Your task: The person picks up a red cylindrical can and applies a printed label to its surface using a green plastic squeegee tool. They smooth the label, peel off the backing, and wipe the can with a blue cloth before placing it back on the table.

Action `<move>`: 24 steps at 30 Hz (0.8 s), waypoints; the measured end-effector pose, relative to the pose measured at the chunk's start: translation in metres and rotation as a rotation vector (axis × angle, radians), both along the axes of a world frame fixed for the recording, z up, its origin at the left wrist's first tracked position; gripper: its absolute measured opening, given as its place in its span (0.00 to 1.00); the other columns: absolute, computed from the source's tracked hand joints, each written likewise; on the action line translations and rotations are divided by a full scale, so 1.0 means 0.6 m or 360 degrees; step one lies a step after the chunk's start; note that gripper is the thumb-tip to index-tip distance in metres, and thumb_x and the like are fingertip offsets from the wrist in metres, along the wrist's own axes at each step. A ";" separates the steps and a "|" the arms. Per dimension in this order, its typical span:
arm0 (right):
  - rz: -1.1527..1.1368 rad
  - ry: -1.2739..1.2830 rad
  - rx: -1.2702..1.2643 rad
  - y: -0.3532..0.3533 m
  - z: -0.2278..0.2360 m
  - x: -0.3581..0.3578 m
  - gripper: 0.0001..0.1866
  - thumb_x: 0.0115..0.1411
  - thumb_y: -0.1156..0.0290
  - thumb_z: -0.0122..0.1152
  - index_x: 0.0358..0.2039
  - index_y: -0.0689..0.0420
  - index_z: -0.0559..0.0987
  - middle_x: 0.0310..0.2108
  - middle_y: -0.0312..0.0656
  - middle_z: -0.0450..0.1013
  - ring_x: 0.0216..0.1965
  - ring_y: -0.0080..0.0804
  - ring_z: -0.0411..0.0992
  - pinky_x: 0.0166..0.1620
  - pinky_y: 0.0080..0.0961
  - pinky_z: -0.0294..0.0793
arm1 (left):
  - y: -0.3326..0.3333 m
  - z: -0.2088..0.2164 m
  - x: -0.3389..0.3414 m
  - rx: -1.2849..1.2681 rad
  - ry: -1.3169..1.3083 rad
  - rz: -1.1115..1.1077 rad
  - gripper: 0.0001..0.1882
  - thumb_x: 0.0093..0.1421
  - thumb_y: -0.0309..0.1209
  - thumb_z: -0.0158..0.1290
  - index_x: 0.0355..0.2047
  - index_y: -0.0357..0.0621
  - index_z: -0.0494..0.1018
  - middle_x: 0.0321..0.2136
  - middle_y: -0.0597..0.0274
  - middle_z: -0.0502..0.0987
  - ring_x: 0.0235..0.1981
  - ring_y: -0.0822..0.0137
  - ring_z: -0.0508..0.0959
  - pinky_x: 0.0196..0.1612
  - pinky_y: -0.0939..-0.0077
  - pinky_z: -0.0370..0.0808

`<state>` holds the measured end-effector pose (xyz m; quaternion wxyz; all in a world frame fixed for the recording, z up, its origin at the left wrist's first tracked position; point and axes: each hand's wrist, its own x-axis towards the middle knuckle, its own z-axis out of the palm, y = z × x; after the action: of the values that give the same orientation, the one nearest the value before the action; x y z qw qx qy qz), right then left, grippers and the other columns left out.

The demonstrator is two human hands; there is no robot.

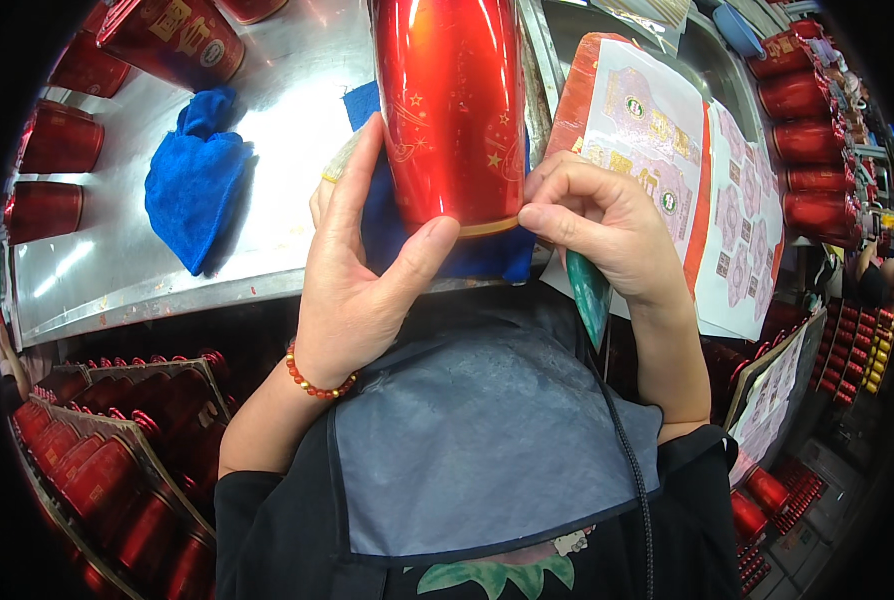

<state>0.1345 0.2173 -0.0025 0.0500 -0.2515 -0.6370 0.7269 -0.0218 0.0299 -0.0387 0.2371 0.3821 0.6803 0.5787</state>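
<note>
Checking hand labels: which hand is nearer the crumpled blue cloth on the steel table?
Left. The left hand grips the red bottle just right of the blue cloth; the right hand is beyond the bottle, farther away.

A crumpled blue cloth [197, 175] is lying on the steel table [117, 260], with red tins [62, 140] standing along that table's left edge, label sheets [707, 200] lying off its right end, and crates of red bottles [127, 450] sitting below its front edge.
</note>
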 end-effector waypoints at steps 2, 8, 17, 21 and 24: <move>0.0002 -0.0005 -0.0006 0.000 0.000 -0.001 0.07 0.64 0.72 0.70 0.32 0.59 0.81 0.31 0.29 0.75 0.31 0.12 0.71 0.36 0.13 0.70 | -0.001 0.000 0.000 0.0005 -0.0018 -0.0003 0.44 0.62 0.35 0.65 0.73 0.35 0.55 0.64 0.49 0.66 0.67 0.57 0.63 0.71 0.62 0.56; 0.0003 -0.0001 0.0074 0.000 -0.005 -0.002 0.07 0.63 0.71 0.71 0.32 0.59 0.82 0.31 0.29 0.75 0.31 0.12 0.70 0.36 0.13 0.69 | -0.004 -0.004 -0.005 0.0004 0.0418 0.0072 0.46 0.62 0.40 0.65 0.73 0.35 0.56 0.64 0.47 0.68 0.66 0.56 0.64 0.69 0.63 0.56; 0.0024 -0.0018 0.0049 0.004 -0.004 -0.003 0.07 0.63 0.73 0.70 0.31 0.60 0.81 0.31 0.29 0.74 0.31 0.11 0.72 0.36 0.13 0.70 | -0.013 0.002 0.020 0.0383 0.2074 -0.0094 0.19 0.51 0.32 0.72 0.46 0.54 0.87 0.50 0.53 0.70 0.43 0.65 0.77 0.33 0.77 0.79; 0.0096 0.0005 0.0168 0.005 -0.009 -0.003 0.06 0.64 0.74 0.67 0.31 0.61 0.79 0.35 0.34 0.72 0.30 0.15 0.72 0.29 0.12 0.71 | -0.034 -0.003 0.018 0.0312 0.2091 -0.0050 0.18 0.50 0.29 0.70 0.44 0.56 0.87 0.48 0.53 0.70 0.43 0.65 0.77 0.33 0.78 0.79; 0.0084 -0.0010 0.0188 0.004 -0.008 -0.004 0.07 0.63 0.74 0.69 0.31 0.61 0.80 0.34 0.32 0.72 0.30 0.14 0.72 0.31 0.13 0.71 | -0.057 -0.018 0.014 0.0254 0.2010 0.0031 0.19 0.52 0.29 0.67 0.47 0.50 0.86 0.46 0.56 0.76 0.45 0.61 0.76 0.41 0.74 0.78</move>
<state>0.1324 0.2199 -0.0070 0.0436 -0.2337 -0.6853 0.6884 -0.0135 -0.0042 -0.0495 -0.2443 0.6600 0.6473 0.2928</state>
